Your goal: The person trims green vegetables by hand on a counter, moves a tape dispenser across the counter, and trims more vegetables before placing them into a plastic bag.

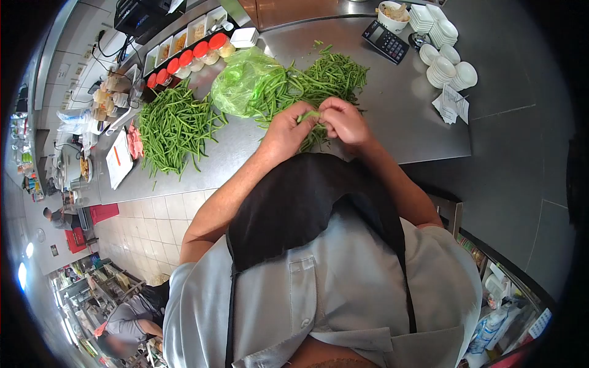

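Note:
Both my hands meet over the near edge of a pile of green beans (331, 75) on the steel counter. My left hand (288, 130) pinches a green bean (308, 115) between thumb and fingers. Close beside it, my right hand (345, 121) has its fingers closed at the bean's other end. Just behind and left of my hands, a green plastic bag (245, 83) lies against the beans. Farther left is a second, larger heap of green beans (178, 127).
Red-lidded jars (193, 58) line the counter's back left. A calculator (385, 43), a white bowl (393, 17), stacked small dishes (443, 67) and paper slips (451, 104) stand at the right. A white sheet (118, 158) lies far left. Two other people are at the lower left.

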`<state>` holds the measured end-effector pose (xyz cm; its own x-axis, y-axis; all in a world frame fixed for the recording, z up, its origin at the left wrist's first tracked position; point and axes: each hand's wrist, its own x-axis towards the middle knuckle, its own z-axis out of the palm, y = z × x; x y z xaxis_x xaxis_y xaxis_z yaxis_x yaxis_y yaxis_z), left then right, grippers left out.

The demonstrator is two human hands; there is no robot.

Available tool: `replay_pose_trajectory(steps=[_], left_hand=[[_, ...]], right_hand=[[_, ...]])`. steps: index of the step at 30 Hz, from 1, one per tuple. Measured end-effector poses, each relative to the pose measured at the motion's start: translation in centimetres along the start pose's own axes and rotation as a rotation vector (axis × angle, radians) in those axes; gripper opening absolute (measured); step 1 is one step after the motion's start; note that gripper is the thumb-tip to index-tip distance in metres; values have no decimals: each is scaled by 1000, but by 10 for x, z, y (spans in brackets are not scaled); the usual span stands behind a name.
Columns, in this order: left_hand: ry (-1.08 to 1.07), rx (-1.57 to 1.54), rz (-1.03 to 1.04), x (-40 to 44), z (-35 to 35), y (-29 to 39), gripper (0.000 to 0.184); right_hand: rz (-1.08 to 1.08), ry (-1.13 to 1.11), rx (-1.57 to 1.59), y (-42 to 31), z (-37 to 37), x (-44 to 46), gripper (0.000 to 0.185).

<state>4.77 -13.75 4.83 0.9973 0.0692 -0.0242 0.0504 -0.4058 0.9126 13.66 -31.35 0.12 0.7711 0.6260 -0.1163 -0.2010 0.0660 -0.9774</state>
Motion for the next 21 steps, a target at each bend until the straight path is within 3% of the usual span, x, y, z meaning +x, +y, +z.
replay_pose_trajectory(steps=[2, 5, 6, 7, 9, 12, 21], left_hand=[[47, -307, -148, 1, 0, -13, 14], [163, -714, -373, 0, -9, -13, 15], [214, -817, -388, 0, -13, -15, 15], [265, -921, -403, 0, -16, -17, 15], [283, -966, -401, -2, -17, -20, 15], [295, -986, -410, -1, -16, -23, 15], [261, -922, -372, -2, -16, -18, 14]], right_hand=[[318, -14, 555, 4, -3, 4, 11], [200, 69, 76, 14, -13, 9, 15], [-118, 87, -83, 49, -17, 18, 21], [-114, 55, -166, 44, -18, 15, 22], [-105, -10, -334, 33, -21, 6, 26], [24, -74, -235, 24, -11, -1, 28], [78, -74, -252, 16, 2, 1, 24]])
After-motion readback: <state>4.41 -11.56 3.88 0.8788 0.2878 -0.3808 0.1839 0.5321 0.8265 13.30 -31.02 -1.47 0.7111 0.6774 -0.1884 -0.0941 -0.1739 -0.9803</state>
